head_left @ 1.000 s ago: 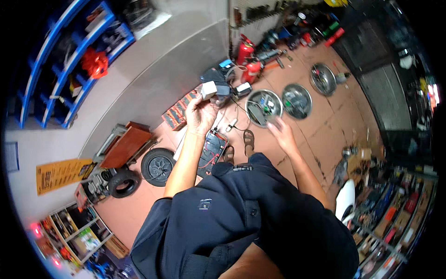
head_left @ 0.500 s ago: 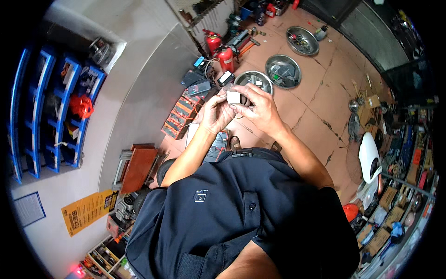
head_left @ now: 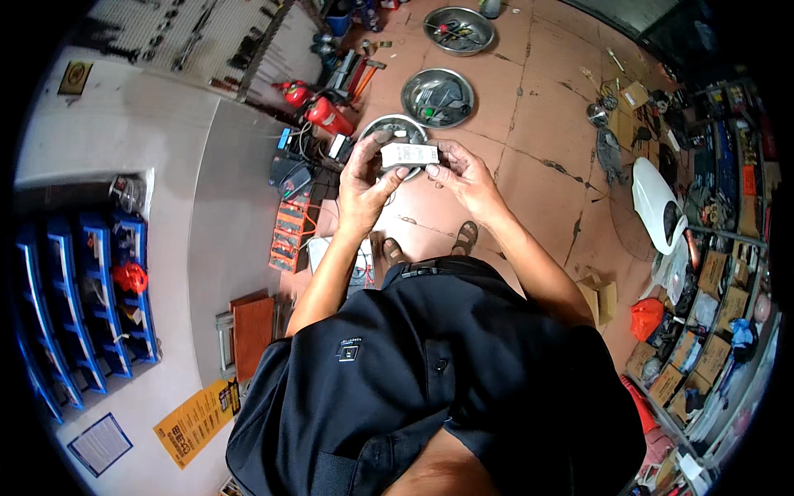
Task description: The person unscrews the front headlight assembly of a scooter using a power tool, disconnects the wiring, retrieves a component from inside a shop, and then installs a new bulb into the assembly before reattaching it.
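A small rectangular block [head_left: 410,155] with a white printed label and a dark edge is held up in front of me. My left hand [head_left: 364,183] pinches its left end, thumb along the lower edge. At its right end are the thumb and curled fingers of my right hand [head_left: 470,178]. The labelled face is turned up toward me; I cannot make out what kind of part it is. Just beyond and below the block, partly hidden by my hands, a metal bowl [head_left: 367,129] with small parts stands on the floor.
Two more metal bowls, a middle one [head_left: 407,106] and a far one [head_left: 430,40], hold dark parts and tools. Red fire extinguishers [head_left: 329,116] and orange-black batteries [head_left: 289,236] stand left. Blue bins [head_left: 99,289] hang on the left wall. Crowded shelves [head_left: 728,240] line the right.
The block has turned from its small white end to its long labelled face. My hands have moved apart to its two ends, and the view has shifted right.
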The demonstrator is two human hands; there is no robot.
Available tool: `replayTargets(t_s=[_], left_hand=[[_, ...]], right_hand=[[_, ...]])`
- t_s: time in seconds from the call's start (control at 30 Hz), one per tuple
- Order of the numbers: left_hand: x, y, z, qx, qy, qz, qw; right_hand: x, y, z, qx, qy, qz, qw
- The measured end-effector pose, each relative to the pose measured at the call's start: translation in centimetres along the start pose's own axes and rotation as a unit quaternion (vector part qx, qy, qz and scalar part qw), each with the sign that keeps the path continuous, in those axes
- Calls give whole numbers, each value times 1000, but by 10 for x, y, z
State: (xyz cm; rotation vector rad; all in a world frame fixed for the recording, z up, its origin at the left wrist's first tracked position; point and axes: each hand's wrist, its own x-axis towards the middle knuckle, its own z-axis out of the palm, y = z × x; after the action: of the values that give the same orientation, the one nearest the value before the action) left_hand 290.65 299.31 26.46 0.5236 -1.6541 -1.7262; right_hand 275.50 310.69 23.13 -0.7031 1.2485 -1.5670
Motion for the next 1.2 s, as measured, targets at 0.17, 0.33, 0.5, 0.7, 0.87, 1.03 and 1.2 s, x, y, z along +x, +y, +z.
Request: replayTargets(t_s=[0.17, 0.33, 0.5, 0.7, 0.87, 1.03, 1.2], left_hand=[[27, -7, 64, -42, -27, -51, 997], [65, -23, 104, 62, -78, 10, 995], [125, -48, 128, 187, -99, 90, 973], [216, -102, 164, 227, -138, 75, 961], [303, -124, 211, 246, -257, 63, 932], [395, -138, 242, 333, -351, 112, 868], [478, -172, 299, 348, -396, 178, 831]], right_hand=[[-6, -21, -62, 4, 1, -13, 1000], [3, -32, -112, 17, 17, -4, 1000], [42, -39, -154, 15, 29, -36, 999], [95, -52, -225, -97, 139, -44, 984], [148, -83, -279, -185, 159, -5, 970], [201, -114, -334, -115, 181, 29, 976], [239, -121, -413, -80, 245, 38, 965]])
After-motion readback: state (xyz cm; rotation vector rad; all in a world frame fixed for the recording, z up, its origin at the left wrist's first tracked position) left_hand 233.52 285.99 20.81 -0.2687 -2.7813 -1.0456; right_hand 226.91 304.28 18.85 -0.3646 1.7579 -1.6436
